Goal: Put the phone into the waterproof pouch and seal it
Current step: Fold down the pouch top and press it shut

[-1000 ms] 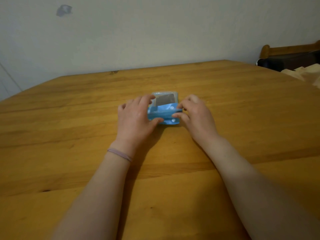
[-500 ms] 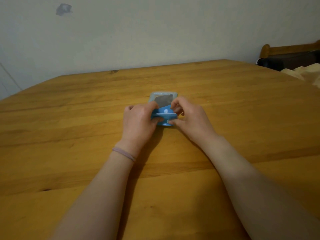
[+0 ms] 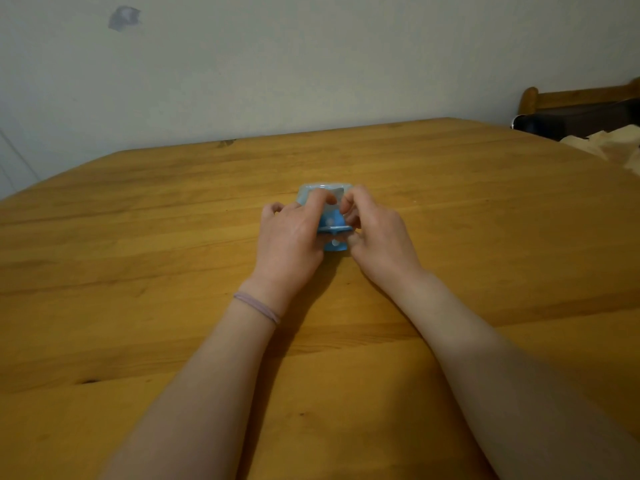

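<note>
Plain pale wall at the back and a big wooden table filling most of the view. The blue pouch sits flat on the table about mid-way across, near end toward the person. Both hands are on it: the left hand has its fingers curled over the left side with the thumb on the near edge, and the right hand pinches the right side the same way. They cover most of the pouch, so I can't tell if the closure is done up. A greyish patch at the far end looks like the phone, but it's blurry. There's a hair tie on the left wrist. Far right are a wooden chair and some beige cloth, both cut off by the frame. There's a smudge high on the wall.
</note>
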The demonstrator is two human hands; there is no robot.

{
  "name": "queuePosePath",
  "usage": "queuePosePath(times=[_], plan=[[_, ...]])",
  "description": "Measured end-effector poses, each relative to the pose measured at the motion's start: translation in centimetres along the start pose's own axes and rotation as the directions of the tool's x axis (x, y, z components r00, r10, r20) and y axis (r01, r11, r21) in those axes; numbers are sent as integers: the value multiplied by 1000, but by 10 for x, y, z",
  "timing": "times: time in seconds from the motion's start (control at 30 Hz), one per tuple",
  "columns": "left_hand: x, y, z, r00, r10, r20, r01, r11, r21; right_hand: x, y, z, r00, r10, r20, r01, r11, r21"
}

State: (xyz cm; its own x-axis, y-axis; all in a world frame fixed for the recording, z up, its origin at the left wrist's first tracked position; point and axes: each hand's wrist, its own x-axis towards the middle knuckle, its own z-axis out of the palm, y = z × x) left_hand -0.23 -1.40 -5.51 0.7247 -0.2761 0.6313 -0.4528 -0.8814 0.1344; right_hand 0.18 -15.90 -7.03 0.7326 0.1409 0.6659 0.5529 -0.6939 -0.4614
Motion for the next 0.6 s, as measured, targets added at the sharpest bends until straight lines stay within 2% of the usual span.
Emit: queuePosePath(times=[0.6], plan=[[0,0,2,999,50,12,-50,998,39,-2,-3,-2,1000,10,29,-10,1000,-17]])
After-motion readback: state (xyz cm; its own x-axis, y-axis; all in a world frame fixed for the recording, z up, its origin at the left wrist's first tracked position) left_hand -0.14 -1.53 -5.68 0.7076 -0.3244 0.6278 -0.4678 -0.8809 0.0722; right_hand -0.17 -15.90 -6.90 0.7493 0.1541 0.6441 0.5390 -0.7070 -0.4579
